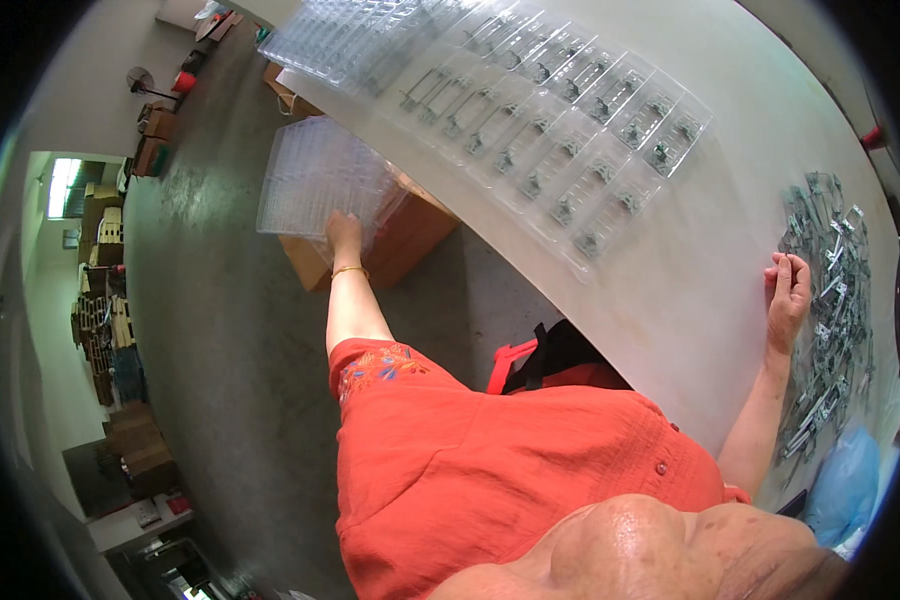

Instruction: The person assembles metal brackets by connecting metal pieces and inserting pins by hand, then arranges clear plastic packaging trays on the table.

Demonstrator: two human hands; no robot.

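Note:
My left hand [344,236] reaches out to the left, beyond the table edge. Its fingers are closed on the near edge of a clear plastic tray [315,175], above an open cardboard box [400,235]. Whether this is one tray or several together, I cannot tell. My right hand [790,300] rests at the right of the table beside a long heap of small metal parts [838,310]. Its thumb and fingertips are pinched together; what they hold, if anything, is too small to make out. Between the hands lies a clear compartment tray [530,135] with metal parts in its pockets.
Stacked clear trays [345,40] stand at the far end of the pale table [710,220]. A blue plastic bag [845,485] sits by the near end of the heap. Something red and black [530,365] is under the table edge. Boxes and pallets [100,320] line the left wall.

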